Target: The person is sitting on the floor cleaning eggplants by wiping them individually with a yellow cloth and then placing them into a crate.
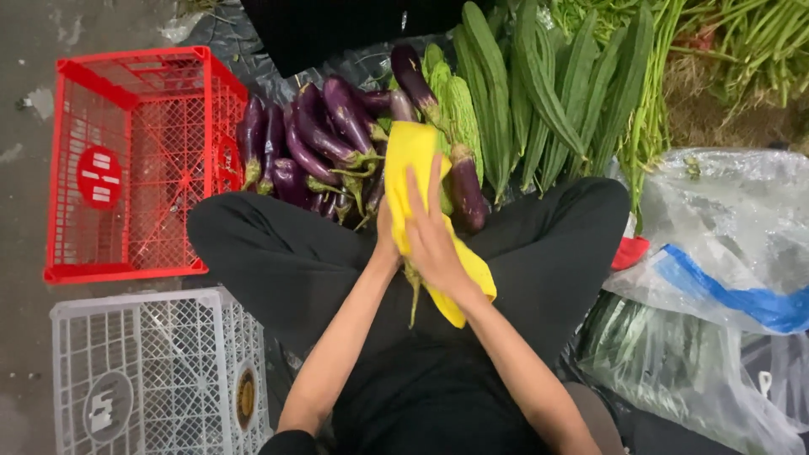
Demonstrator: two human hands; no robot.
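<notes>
Both of my hands meet over my lap around a yellow cloth. My right hand lies on top of the cloth with its fingers spread and pressed against it. My left hand grips the cloth from the left and is mostly hidden behind it. A green stem hangs out below the cloth; the vegetable wrapped inside is hidden. Just beyond my hands lies a pile of long purple eggplants, and one eggplant rests right beside the cloth.
A red plastic crate stands at the left, with a white crate below it. Long green gourds and bundled green stalks lie behind. Clear plastic bags sit at the right. My crossed legs fill the middle.
</notes>
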